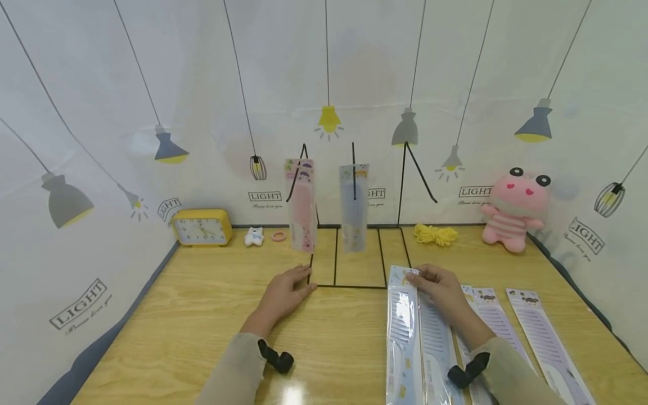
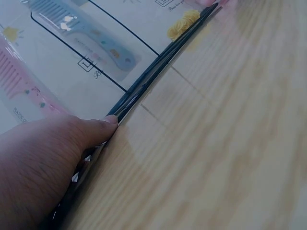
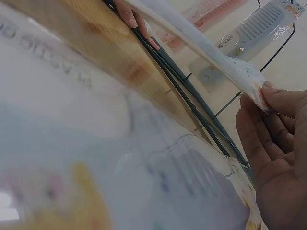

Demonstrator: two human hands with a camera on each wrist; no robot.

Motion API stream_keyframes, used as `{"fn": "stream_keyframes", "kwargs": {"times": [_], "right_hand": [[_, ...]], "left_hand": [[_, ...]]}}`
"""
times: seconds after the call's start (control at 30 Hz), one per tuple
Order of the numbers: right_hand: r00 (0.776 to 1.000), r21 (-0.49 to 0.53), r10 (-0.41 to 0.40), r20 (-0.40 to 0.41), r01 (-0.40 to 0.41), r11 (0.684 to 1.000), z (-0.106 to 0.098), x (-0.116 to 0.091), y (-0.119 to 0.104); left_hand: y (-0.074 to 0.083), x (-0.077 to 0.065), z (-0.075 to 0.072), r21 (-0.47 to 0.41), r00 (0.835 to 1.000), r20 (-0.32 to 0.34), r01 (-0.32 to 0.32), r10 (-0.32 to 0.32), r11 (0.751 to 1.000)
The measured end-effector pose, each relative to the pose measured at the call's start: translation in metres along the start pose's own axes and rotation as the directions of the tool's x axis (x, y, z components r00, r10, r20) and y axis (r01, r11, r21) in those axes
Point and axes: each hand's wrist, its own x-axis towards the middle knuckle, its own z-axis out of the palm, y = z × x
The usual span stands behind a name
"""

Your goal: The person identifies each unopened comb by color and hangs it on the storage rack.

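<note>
My right hand (image 1: 445, 292) pinches the top end of a packaged blue comb (image 1: 403, 332) between thumb and fingers. Seen edge-on in the right wrist view, that packet (image 3: 211, 57) slants down to the fingertips. At the front left corner of a black wire display rack (image 1: 354, 287), my left hand (image 1: 283, 292) touches the base, fingers fairly straight. Its thumb lies against the black wire in the left wrist view. Two packaged combs hang from the rack, a pink comb (image 1: 302, 208) on the left hook and a blue comb (image 1: 353, 211) on the middle one. The right hook (image 1: 422, 174) is bare.
More packaged combs lie at the right, a blue comb (image 1: 439, 343) and purple combs (image 1: 547, 337) among them. Along the back stand a yellow clock (image 1: 201, 228), a small white bear (image 1: 254, 236), a pink ring (image 1: 278, 236), yellow cord (image 1: 435, 234) and a pink plush frog (image 1: 517, 208).
</note>
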Motion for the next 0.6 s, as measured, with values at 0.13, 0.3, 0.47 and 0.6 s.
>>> {"fn": "stream_keyframes", "kwargs": {"times": [0.13,0.3,0.47,0.6], "right_hand": [[0.998,0.131,0.054,0.028,-0.058,0.99,-0.0004,0.002,-0.0022],[0.999,0.201,0.038,0.02,-0.041,0.979,0.0,0.0031,-0.0037],[1.0,0.224,0.025,-0.005,-0.023,0.974,-0.0003,0.0018,-0.0026],[0.998,0.238,0.053,-0.022,-0.046,0.97,0.0004,0.0004,-0.0011]], "left_hand": [[0.0005,0.0002,-0.0015,0.0,1.0,0.009,0.005,-0.005,1.0],[0.003,0.0004,-0.005,-0.003,1.0,0.012,0.008,-0.008,1.0],[0.0014,0.0011,-0.0035,-0.003,1.0,0.002,-0.008,0.008,1.0],[-0.0015,0.0007,-0.0001,0.008,1.0,0.003,-0.006,0.005,1.0]]}}
